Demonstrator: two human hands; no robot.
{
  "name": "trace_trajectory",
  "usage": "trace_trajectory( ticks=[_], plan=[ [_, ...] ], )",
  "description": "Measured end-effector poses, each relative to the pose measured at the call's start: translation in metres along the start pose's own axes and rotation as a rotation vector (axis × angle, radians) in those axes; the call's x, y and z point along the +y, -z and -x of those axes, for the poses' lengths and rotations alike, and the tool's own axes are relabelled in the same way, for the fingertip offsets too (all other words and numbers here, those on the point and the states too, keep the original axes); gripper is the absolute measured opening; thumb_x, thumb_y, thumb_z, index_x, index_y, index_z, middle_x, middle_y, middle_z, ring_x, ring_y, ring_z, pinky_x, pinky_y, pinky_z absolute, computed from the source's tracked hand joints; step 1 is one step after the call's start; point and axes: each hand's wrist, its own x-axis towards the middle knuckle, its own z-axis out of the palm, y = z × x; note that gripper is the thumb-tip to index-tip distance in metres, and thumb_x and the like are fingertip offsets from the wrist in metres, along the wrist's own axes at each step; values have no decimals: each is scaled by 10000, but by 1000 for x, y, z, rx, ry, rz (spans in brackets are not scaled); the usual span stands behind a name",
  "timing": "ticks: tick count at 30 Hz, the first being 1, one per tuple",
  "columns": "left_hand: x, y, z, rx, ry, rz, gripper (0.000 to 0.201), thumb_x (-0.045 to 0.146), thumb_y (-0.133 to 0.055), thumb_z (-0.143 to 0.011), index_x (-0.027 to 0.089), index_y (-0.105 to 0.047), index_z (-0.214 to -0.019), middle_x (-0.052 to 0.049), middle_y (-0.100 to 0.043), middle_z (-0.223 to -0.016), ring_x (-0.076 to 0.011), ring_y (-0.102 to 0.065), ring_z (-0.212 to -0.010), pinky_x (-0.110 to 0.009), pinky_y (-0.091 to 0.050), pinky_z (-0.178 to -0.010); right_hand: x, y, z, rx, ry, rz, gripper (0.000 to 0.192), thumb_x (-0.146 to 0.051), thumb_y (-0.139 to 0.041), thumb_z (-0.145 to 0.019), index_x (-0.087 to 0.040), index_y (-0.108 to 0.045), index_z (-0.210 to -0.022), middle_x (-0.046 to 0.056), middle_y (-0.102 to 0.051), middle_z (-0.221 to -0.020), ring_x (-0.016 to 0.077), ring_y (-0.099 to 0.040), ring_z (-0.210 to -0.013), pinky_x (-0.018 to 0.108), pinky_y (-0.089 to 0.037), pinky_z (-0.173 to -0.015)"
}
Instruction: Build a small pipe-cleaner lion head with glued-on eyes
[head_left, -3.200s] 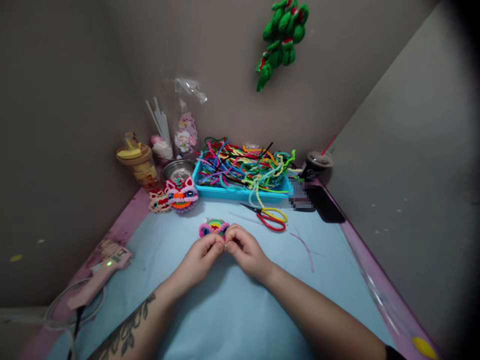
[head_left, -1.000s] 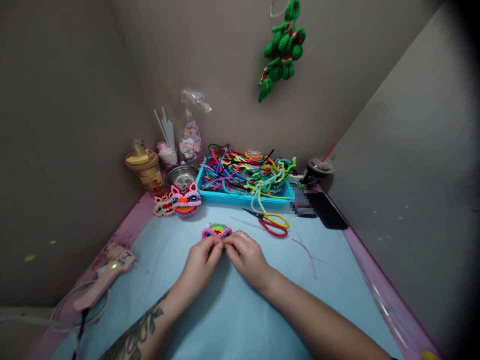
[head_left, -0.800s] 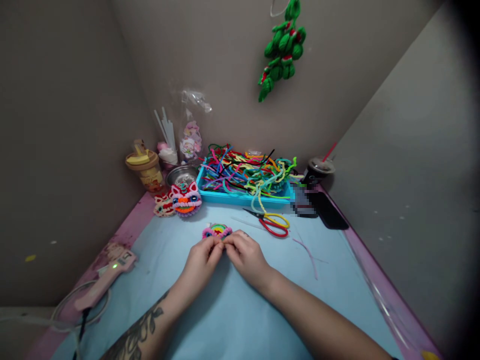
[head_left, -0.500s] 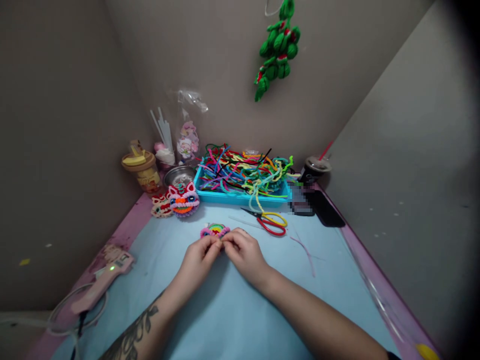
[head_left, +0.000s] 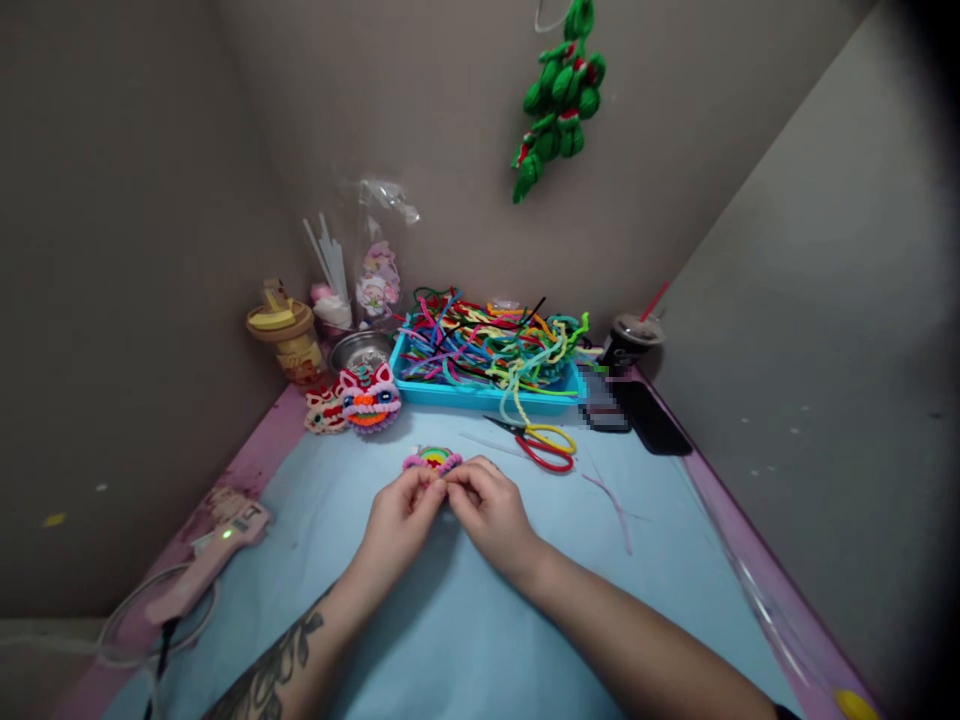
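Note:
Both hands meet over the middle of the table, pinching the near edge of a small pipe-cleaner lion face [head_left: 433,459], pink with rainbow-coloured arcs. My left hand [head_left: 407,505] is closed, thumb and forefinger together at the piece's lower edge. Beside it my right hand [head_left: 486,502] pinches the same edge, its fingertips almost touching the left ones. The fingers cover the lower part of the piece. Behind and to the left stand a finished-looking lion face [head_left: 370,400] in pink, red and orange and a paler one [head_left: 325,411].
A blue tray [head_left: 487,397] heaped with pipe cleaners is at the back. Scissors [head_left: 546,449] with red and yellow handles lie before it. A pink glue gun [head_left: 214,562] rests at left; a black phone [head_left: 651,417] and drink cup [head_left: 630,343] are at right.
The view has shifted very slightly. Both hands keep their pinch on the lion face, with barely any visible movement.

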Motion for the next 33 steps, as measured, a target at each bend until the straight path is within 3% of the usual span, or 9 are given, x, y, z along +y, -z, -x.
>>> trace_trajectory(
  ticks=[8,21,33],
  plan=[
    [1,2,0,-7,-17,24,250,361,-501,-828,141,-592,-751,-26,-595,-677,-153,-528,-636,-253,-395,-595,3,-1,-1,-1,60,31,128,-125,-530,-845,-189,-640,-834,39,-613,-765,164,-572,-756,279,-477,-695],
    [-7,-3,-1,10,-126,-266,221,324,-418,-891,186,-513,-746,1,-564,-685,-146,-511,-632,-256,-370,-610,5,-2,0,-11,21,62,131,-111,-531,-795,-195,-623,-756,12,-591,-693,147,-552,-666,255,-459,-633],
    [-2,-1,-5,-62,-50,-91,272,376,-412,-873,183,-489,-697,7,-489,-650,-145,-461,-622,-254,-367,-589,1,-1,-4,10,-31,51,123,-105,-526,-762,-186,-592,-697,5,-560,-672,136,-519,-629,240,-437,-601]
  ],
)
